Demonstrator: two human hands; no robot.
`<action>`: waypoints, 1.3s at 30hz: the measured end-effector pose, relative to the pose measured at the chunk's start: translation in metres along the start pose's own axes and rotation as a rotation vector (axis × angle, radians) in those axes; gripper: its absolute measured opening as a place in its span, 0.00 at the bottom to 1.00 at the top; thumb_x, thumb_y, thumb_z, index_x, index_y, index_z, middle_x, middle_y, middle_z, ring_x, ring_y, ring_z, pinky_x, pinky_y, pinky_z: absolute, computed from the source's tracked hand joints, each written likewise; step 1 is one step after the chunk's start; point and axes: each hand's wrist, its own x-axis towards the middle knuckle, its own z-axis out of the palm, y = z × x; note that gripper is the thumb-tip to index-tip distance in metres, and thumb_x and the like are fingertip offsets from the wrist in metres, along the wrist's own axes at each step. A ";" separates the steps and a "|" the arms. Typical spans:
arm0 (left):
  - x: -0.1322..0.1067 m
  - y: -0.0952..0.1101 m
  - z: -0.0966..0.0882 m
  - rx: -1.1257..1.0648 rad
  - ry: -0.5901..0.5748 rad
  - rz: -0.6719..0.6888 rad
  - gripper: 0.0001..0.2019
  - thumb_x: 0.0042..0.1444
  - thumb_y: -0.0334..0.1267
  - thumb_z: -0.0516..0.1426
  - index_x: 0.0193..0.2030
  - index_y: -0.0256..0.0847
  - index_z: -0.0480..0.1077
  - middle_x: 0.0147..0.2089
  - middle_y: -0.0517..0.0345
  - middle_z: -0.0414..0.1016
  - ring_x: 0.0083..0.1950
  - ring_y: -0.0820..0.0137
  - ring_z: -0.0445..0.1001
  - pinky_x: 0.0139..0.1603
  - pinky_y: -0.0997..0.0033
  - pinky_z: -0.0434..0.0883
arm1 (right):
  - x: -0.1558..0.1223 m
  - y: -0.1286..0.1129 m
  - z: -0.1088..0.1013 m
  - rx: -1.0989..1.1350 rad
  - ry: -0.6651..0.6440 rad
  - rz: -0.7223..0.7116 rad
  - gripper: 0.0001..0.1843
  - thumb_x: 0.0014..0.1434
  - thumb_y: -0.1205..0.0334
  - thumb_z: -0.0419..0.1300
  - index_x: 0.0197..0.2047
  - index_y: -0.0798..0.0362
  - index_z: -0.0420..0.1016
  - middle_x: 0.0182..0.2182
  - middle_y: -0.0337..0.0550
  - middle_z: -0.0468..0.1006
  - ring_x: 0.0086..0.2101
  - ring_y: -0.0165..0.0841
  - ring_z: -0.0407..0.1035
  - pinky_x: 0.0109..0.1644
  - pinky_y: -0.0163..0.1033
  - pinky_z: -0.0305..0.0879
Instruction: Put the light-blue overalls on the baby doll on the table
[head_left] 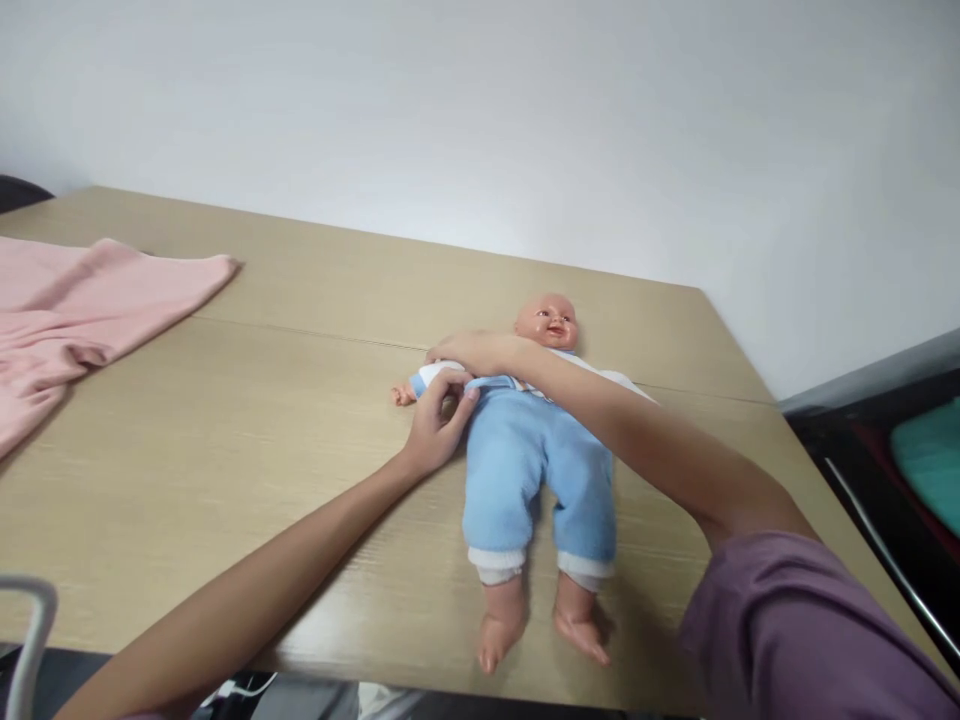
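A baby doll lies on its back, head towards the wall and bare feet towards me. It wears light blue trousers with white cuffs and a white top with a blue sleeve end. My left hand is at the waistband on the doll's left-hand side in view, thumb and forefinger closed on its edge. Across the doll's chest reaches my right forearm, with my right hand bent over the sleeved arm and side of the top. Its fingertips are mostly hidden.
A rumpled pink cloth lies on the left of the wooden table. A white wall stands behind. At lower left is a curved white tube; at right, a dark chair-like object with something green.
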 end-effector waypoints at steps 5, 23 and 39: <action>-0.001 0.003 -0.001 0.003 -0.041 0.078 0.06 0.80 0.42 0.59 0.51 0.44 0.74 0.42 0.58 0.76 0.42 0.68 0.74 0.46 0.68 0.73 | -0.019 -0.004 0.012 0.130 0.275 0.103 0.14 0.65 0.65 0.68 0.54 0.51 0.80 0.49 0.49 0.88 0.48 0.44 0.80 0.55 0.46 0.69; -0.007 0.000 0.008 -0.066 0.227 -0.025 0.13 0.81 0.54 0.54 0.56 0.49 0.66 0.57 0.48 0.76 0.60 0.60 0.78 0.63 0.54 0.76 | -0.120 -0.049 0.025 0.238 0.675 0.162 0.14 0.74 0.60 0.60 0.58 0.49 0.81 0.61 0.52 0.81 0.64 0.46 0.74 0.73 0.54 0.65; 0.035 -0.027 -0.001 -0.390 0.047 -0.631 0.28 0.53 0.64 0.74 0.43 0.44 0.74 0.43 0.57 0.82 0.43 0.64 0.80 0.45 0.66 0.78 | -0.129 -0.003 0.060 0.881 0.858 0.372 0.28 0.52 0.40 0.77 0.42 0.47 0.69 0.37 0.35 0.73 0.39 0.35 0.69 0.48 0.42 0.68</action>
